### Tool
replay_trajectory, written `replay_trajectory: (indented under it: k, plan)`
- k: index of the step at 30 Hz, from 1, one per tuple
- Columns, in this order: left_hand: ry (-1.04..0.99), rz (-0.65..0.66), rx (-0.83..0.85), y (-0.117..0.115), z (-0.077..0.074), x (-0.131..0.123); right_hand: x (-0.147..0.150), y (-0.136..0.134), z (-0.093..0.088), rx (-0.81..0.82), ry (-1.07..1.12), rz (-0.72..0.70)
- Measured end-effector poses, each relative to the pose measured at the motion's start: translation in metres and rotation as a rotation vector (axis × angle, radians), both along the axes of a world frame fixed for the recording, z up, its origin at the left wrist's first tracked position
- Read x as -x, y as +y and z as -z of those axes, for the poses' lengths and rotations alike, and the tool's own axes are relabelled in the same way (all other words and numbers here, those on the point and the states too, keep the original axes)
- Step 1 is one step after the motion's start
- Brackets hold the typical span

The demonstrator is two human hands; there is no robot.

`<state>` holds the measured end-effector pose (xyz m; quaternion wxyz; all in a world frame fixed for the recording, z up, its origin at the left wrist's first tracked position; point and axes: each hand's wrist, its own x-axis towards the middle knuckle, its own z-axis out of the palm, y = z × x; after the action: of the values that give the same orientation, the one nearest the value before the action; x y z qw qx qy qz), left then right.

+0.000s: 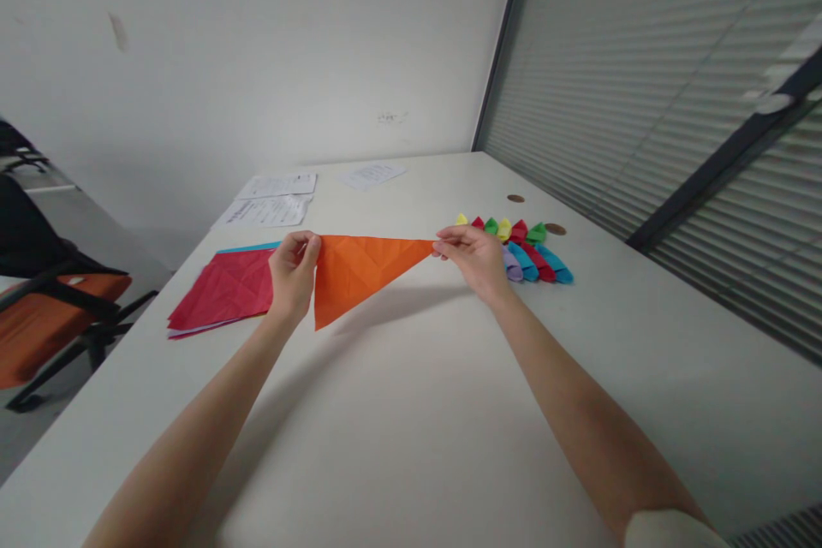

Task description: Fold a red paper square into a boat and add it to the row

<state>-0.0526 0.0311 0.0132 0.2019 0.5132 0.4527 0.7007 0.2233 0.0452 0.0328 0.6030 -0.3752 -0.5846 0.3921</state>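
Note:
An orange sheet [363, 270], creased and triangular in outline, is stretched between my two hands above the white table. My left hand [294, 272] pinches its upper left corner, and one point hangs down below that hand. The pointed right end is between the thumb and fingers of my right hand [473, 257]. Beside and partly behind my left hand lies a stack of coloured sheets [224, 289], red on top with a blue edge showing. Several folded coloured pieces [536, 261] lie in rows just beyond my right hand, which partly hides them.
Printed papers [273, 201] lie at the table's back left, with another sheet [372, 175] near the back edge. Two small brown discs [515, 199] are at the right by the blinds. A black and orange chair [57, 300] stands left of the table [411, 445].

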Motion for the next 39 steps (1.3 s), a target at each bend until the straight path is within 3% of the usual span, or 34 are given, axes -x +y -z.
replay_trajectory:
  k: [12,25,39]
  plan:
    - [-0.119,0.002,0.047,-0.005,-0.004,-0.007,0.005,-0.005,-0.002,0.050,0.054,-0.087]
    - [-0.057,0.029,0.006,-0.011,-0.003,-0.016,0.004,-0.004,0.001,0.184,0.254,-0.033]
    - [-0.074,0.028,-0.071,-0.016,-0.005,-0.026,0.002,0.002,0.006,0.096,0.258,0.099]
